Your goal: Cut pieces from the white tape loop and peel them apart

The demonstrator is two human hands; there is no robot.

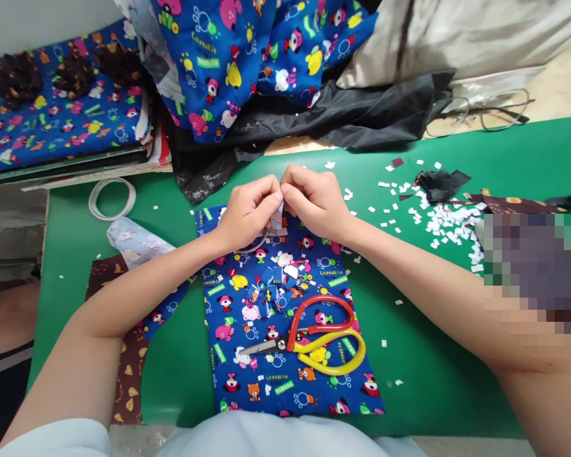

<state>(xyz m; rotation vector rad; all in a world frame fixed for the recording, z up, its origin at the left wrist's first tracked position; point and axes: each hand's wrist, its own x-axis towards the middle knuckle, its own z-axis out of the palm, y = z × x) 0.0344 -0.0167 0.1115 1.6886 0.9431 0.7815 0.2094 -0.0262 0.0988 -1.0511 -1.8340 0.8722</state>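
Observation:
My left hand [250, 212] and my right hand [316, 200] meet fingertip to fingertip over the upper part of a blue cartoon-print fabric sheet [235, 381]. Both are closed in a pinch on a small pale fabric piece [276, 221], which hangs below the fingers and is partly hidden by them. Part of a thin ring [258, 245] shows beneath my left hand. Lower on the sheet lie scissors [282, 344] with one red and one yellow handle, blades pointing left. Small cut fabric scraps [271, 292] are scattered just above them.
A white ring roll [91, 200], a pale fabric strip [140, 244] and brown printed fabric [126, 387] lie left. Many small white squares [445, 222], dark scraps [440, 184] and eyeglasses [499, 108] are right. Brown scrunched fabric pieces [14, 79] sit on the back-left stack.

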